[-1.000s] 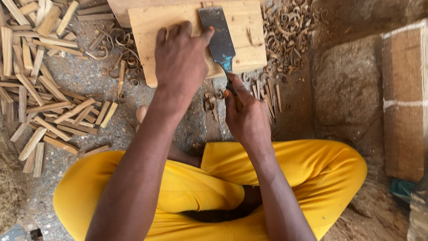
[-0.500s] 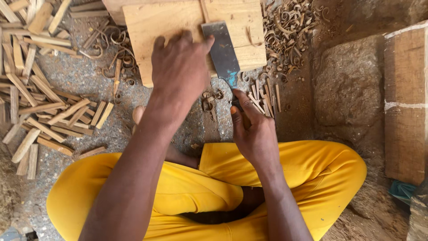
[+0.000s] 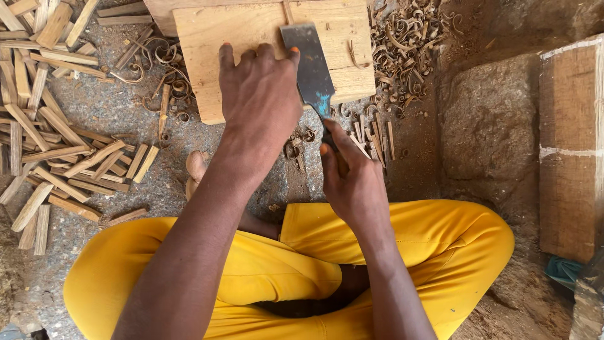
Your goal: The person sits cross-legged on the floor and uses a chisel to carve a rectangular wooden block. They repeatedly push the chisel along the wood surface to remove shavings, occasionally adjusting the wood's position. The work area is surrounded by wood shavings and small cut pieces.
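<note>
The wide-bladed chisel (image 3: 313, 70) is laid flat on the wooden board (image 3: 251, 38) on the ground, its handle clasped in the right hand (image 3: 352, 179), while the left hand (image 3: 259, 94) is pressed palm-down, fingers spread, seemingly to steady the board, beside scattered wood shavings (image 3: 406, 38).

An informal ground-level woodworking spot, as I see it: split wood sticks (image 3: 56, 132) at nine o'clock, curled shavings (image 3: 406, 38) at one o'clock, bare dirt floor (image 3: 484, 132).

Bright yellow trousers (image 3: 402, 252), bare forearms.
</note>
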